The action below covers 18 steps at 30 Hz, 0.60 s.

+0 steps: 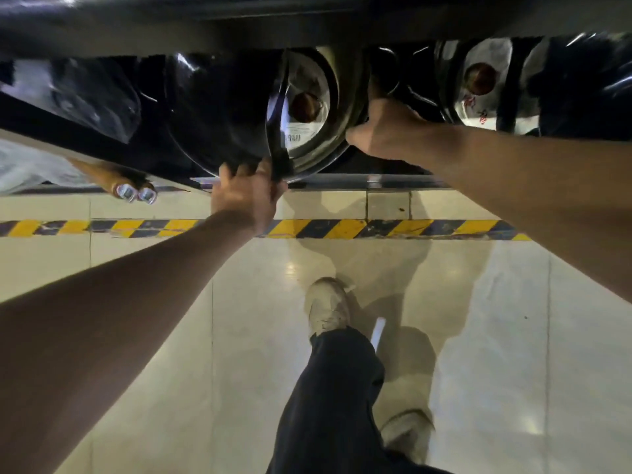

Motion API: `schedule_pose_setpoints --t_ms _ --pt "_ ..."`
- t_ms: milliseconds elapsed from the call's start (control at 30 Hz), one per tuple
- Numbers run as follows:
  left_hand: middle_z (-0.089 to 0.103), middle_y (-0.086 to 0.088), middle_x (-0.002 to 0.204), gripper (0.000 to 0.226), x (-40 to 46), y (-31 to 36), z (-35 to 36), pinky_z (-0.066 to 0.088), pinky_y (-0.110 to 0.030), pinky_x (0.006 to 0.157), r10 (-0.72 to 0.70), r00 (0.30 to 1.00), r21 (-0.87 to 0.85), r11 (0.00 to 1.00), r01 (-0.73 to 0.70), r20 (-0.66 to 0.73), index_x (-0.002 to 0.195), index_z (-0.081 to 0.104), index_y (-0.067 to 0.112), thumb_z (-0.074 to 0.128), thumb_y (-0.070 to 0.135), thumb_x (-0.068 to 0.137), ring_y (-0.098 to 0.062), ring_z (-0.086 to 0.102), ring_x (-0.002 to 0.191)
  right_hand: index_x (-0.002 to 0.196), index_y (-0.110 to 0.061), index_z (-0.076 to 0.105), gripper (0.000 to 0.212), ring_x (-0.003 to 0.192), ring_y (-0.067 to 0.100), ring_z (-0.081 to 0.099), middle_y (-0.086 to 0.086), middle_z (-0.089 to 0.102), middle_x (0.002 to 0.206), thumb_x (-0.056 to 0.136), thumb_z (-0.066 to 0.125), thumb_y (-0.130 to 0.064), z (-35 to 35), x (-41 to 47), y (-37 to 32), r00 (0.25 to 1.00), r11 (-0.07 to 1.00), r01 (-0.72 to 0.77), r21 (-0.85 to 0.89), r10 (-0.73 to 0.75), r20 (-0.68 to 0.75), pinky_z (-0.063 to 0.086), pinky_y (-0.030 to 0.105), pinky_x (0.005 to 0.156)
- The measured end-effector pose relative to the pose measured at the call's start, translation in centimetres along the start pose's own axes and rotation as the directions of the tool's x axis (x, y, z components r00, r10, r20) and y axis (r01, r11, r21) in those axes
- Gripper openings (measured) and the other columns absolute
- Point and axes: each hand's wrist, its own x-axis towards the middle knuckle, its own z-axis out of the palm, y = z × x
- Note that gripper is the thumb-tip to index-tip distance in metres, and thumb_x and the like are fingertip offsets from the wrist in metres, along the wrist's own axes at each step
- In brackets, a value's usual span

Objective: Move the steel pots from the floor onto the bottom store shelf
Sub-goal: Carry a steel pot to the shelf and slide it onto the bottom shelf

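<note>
A steel pot [273, 114] is lying on its side on the bottom shelf [342, 182], its labelled lid facing right. The left hand [248, 196] is gripping the pot's lower rim at the shelf edge, fingers curled around it. The right hand [383, 130] is pressing on the lid side, apparently closed on the rim, though shadow is hiding the fingers. Another pot [478, 83] is sitting further right on the shelf. Below, hazard tape [342, 228] is crossing the tiled floor [478, 336], where a shoe [326, 307] is standing.
</note>
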Motion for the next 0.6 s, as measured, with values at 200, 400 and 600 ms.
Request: schedule_pose_setpoints --t_ms 200,400,600 --pt "0.055 -0.024 0.129 0.052 1.2 1.1 0.3 0.036 -0.05 0.092 0.009 1.0 -0.086 0.996 -0.009 0.005 0.135 0.043 0.012 0.036 0.051 0.102 -0.045 0.041 0.114 0.158 -0.017 -0.01 0.1 0.146 0.04 0.02 0.012 -0.008 0.166 0.089 0.062 -0.026 4.2 -4.1 0.2 0.973 0.967 0.191 -0.172 -0.163 0.164 0.031 0.042 0.115" --pt "0.058 -0.023 0.123 0.054 3.0 0.5 0.0 0.033 -0.051 0.095 0.069 0.998 -0.076 0.995 -0.068 0.012 0.133 0.043 0.012 0.032 0.055 0.101 -0.042 0.049 0.114 0.156 -0.02 -0.017 0.099 0.149 0.044 -0.004 0.008 -0.007 0.167 0.092 0.058 -0.031 4.3 -1.6 0.4 0.973 0.948 0.178 -0.262 -0.13 0.19 0.019 0.052 0.119" --pt "0.049 -0.026 0.133 0.052 1.7 1.8 -2.1 0.04 -0.056 0.093 -0.023 0.999 -0.148 0.989 0.03 0.048 0.137 0.04 0.012 0.039 0.048 0.1 -0.047 0.045 0.121 0.158 -0.022 -0.012 0.098 0.148 0.046 0.005 0.01 -0.007 0.167 0.092 0.06 -0.035 2.4 -2.2 1.1 0.97 0.929 0.174 -0.328 -0.103 0.222 0.02 0.051 0.119"
